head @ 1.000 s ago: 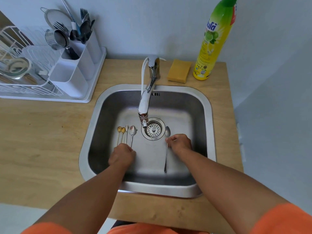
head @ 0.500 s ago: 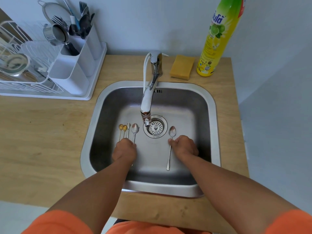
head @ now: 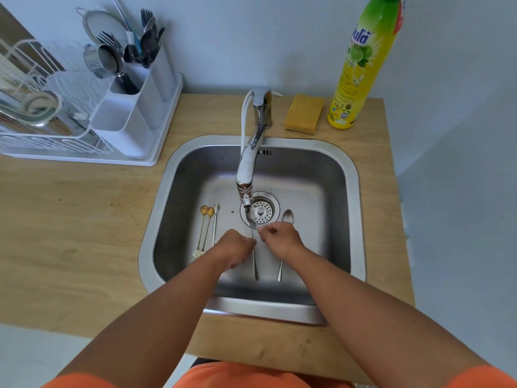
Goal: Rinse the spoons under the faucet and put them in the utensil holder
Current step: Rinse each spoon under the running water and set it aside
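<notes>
Lower centre: left hand (head: 235, 247) has lifted one steel spoon (head: 254, 247) from the left-hand group, fingers curled round its handle, bowl now under the faucet (head: 246, 175). Right hand (head: 279, 238) has left the right spoon (head: 287, 216) and pinches the held handle. Three small spoons (head: 208, 228) remain on the sink (head: 355, 219) floor. Upper left: utensil holder (head: 131, 119).

Wooden countertop (head: 70, 219) with a steel sink (head: 361, 208) set into its right half. White dish rack (head: 92, 152) at the back left corner. Yellow sponge (head: 303, 113) on the back edge, right of the faucet (head: 260, 113). Dish soap bottle (head: 361, 68) upright, just right of the sponge.
</notes>
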A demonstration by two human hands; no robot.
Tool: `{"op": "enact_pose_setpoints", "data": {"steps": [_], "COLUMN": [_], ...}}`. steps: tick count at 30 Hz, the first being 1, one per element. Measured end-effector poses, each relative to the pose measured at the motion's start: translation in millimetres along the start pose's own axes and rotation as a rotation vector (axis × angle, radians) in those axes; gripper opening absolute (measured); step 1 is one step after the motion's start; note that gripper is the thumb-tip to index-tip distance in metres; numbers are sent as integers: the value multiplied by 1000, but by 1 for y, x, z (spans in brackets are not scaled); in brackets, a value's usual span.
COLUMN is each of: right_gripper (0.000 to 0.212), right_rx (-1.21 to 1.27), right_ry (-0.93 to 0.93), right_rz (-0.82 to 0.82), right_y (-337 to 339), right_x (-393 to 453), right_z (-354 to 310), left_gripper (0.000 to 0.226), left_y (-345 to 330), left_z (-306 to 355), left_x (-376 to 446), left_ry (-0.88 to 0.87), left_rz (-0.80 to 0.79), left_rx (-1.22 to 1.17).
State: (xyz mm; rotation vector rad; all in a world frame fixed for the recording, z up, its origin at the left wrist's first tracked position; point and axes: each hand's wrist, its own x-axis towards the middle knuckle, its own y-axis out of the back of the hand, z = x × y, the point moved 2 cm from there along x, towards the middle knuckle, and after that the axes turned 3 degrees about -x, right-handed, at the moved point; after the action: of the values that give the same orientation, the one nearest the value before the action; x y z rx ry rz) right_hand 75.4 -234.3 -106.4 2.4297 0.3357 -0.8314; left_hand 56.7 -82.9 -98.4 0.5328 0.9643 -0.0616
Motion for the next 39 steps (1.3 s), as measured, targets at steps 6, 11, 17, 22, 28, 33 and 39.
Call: {"op": "enact_pose_setpoints", "data": {"steps": [6,11,17,22,28,33,39], "right_gripper": [20,25,25,25,27,24,29], "right_rx": [167,61,-9,-13,-14,-42,-159], "right_ry": [-12,25,70,89,114,145,208], "right_rz": [-70,-50,-51,-33,16,21,12], "right_y": [1,9,10,15,22,22,19], "right_x": [-4,-9,-20,-23,-23,-25,-29], "right_z": [-7,-5,1,2,2,5,-3], "left_gripper": [23,25,19,27,29,16,27], "left_y": [-3,7,-6,-13,-20,-23,-26], "left_z": [1,1,15,18,20,16,24], "left_x": [-33,-30,-22,-23,-22,-23,-35], "left_ry": [-11,13,-215,-283,-90,-63,-17], "left_rz": [-216,-118,147,306,187,97,121], "left_rx": [-207,-191,-438,-472,-715,-753,-848]}}
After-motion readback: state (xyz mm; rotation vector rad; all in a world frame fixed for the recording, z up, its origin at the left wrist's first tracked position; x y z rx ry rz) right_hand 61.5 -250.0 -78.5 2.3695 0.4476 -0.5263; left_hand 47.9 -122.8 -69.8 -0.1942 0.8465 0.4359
